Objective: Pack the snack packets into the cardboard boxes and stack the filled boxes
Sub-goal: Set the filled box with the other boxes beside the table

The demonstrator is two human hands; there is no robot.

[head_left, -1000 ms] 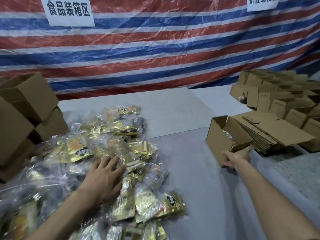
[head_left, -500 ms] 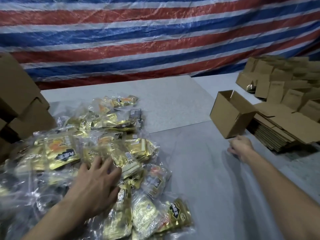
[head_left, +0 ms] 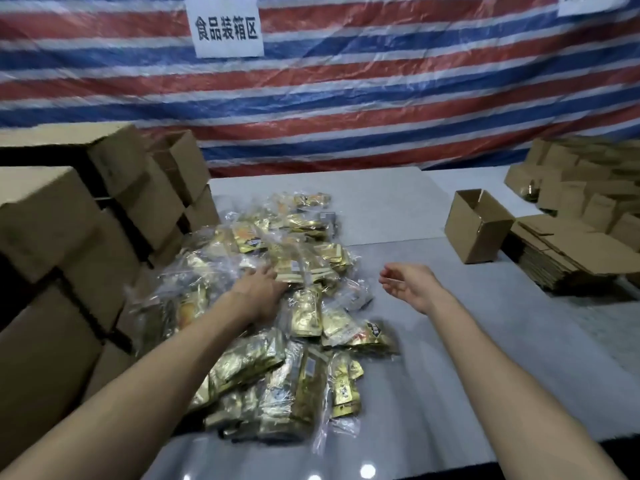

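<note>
A heap of gold snack packets (head_left: 298,306) in clear wrap covers the middle left of the grey table (head_left: 433,358). My left hand (head_left: 258,287) lies on top of the heap, its fingers reaching into the packets; whether they grip one is hidden. My right hand (head_left: 407,284) hovers over bare table just right of the heap, fingers loosely curled and holding nothing. An open cardboard box (head_left: 476,225) stands upright at the right, apart from both hands.
Stacked closed cardboard boxes (head_left: 69,244) wall off the left side. Flat folded cartons (head_left: 568,254) lie right of the open box, with more assembled boxes (head_left: 581,181) behind. A striped tarp (head_left: 346,98) with a white sign (head_left: 227,27) hangs at the back.
My right hand has let go of the open box and swung left toward the packet heap. The box now stands upright on the table. My left hand stays on the packets.
</note>
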